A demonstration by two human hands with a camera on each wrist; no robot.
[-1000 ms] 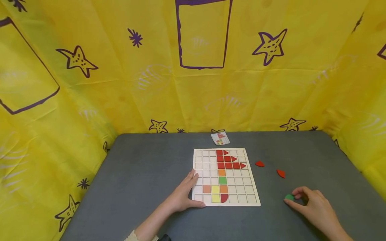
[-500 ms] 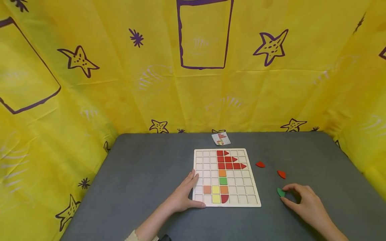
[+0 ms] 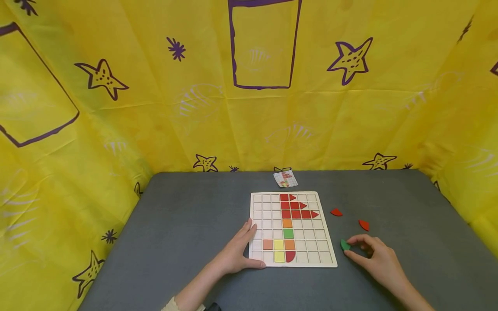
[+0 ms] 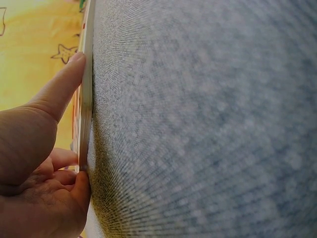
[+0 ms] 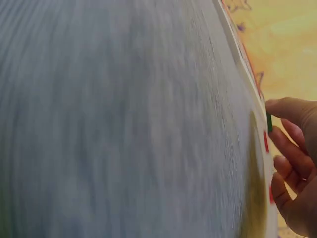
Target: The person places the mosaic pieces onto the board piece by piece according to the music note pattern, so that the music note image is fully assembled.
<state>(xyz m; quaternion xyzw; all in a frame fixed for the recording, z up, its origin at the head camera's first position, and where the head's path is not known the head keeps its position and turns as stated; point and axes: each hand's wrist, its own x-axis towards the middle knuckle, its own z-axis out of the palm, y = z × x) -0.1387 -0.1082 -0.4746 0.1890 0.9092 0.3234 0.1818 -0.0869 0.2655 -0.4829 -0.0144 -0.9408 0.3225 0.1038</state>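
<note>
A cream board (image 3: 314, 248) with a grid of square recesses lies on the table. My left hand (image 3: 234, 252) rests at its front left corner, thumb along the front edge and straight fingers over the left side; the left wrist view shows the thumb (image 4: 62, 87) against the board's edge. To the right of the board, my right hand (image 3: 375, 259) pinches a green quarter-circle tile (image 3: 345, 245) between thumb and fingertips. In the right wrist view only a thin edge of the green tile (image 5: 269, 122) shows between them. Two red quarter-circle tiles (image 3: 336, 212) (image 3: 363, 225) lie farther back.
Red squares and triangles (image 3: 295, 214) fill recesses in the board's back rows. Orange, green and yellow squares and a red rounded tile (image 3: 290, 256) sit nearer the front. Behind the board lies a small pattern card (image 3: 285, 179). A yellow patterned cloth (image 3: 186, 121) hangs around the table.
My right hand has carried the green tile leftward toward the board's right edge, and more of the tile now shows. The left hand and the board have stayed in place.
</note>
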